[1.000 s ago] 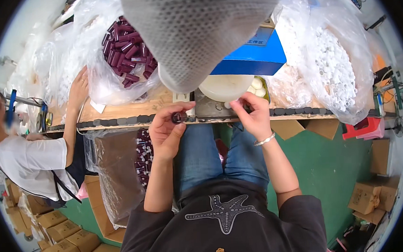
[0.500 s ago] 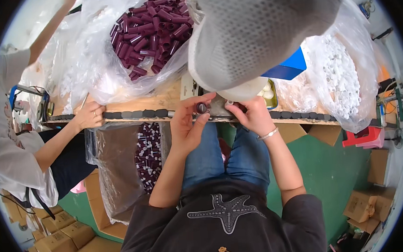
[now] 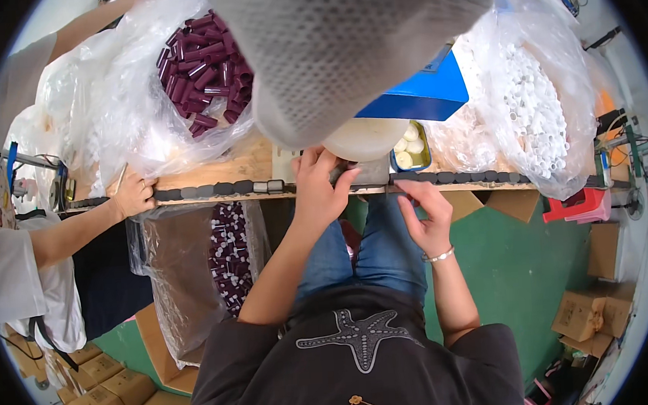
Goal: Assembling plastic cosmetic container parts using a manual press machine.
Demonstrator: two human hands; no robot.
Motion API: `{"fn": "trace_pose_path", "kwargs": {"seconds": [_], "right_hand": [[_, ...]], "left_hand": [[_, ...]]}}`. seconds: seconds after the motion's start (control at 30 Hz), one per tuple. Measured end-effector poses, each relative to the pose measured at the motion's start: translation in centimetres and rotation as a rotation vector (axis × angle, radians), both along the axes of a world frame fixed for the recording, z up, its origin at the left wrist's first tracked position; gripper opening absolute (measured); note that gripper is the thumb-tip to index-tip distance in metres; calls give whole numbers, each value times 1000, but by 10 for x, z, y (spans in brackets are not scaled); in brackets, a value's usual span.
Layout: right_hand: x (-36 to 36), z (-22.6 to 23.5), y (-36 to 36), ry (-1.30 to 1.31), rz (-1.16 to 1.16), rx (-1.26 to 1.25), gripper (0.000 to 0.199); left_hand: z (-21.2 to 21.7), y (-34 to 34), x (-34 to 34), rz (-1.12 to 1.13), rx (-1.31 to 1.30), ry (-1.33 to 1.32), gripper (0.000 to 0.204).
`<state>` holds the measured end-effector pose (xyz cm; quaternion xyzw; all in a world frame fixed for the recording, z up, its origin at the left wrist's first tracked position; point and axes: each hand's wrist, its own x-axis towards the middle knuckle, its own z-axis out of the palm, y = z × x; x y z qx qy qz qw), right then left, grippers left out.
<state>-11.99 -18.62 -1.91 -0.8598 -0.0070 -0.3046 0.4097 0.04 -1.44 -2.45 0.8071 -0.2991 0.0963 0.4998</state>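
My left hand [image 3: 319,188] is at the bench edge, its fingers closed round a dark purple tube [image 3: 336,174], mostly hidden by the fingers. The tube is beside a grey metal block [image 3: 370,173], under a rounded cream-coloured part [image 3: 368,138]. To the right, my right hand [image 3: 430,214] is just in front of the bench edge, thumb and forefinger a little apart and nothing visible between them. A large blurred grey mesh-textured shape [image 3: 359,44] hangs over the bench and hides what lies behind it.
Purple tubes [image 3: 201,73] fill a plastic bag at back left; white pieces [image 3: 534,112] fill another at right. A blue box [image 3: 425,92] and a small tray [image 3: 427,157] of round cream pieces stand between. A lined carton [image 3: 172,271] is below; a co-worker's hand [image 3: 132,196] rests left.
My left hand has moved right and forward with the purple tube, to beside the metal block. My right hand has drawn back toward me and right. The view has shifted slightly.
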Motion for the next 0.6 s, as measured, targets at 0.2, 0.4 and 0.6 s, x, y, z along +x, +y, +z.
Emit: {"fn": "trace_pose_path", "kwargs": {"seconds": [0.2,0.4,0.6], "right_hand": [[-23,-9,-7,61,-2,23,19],[-15,-9,4,48,18,64,19],[-15,-10,8,36,62,66,18]], "left_hand": [[-1,2,0,-8,30,-71,38],[-10,1,-5,62,64,-42,38],[-10,-2,-10,153,127,-175,37]]}}
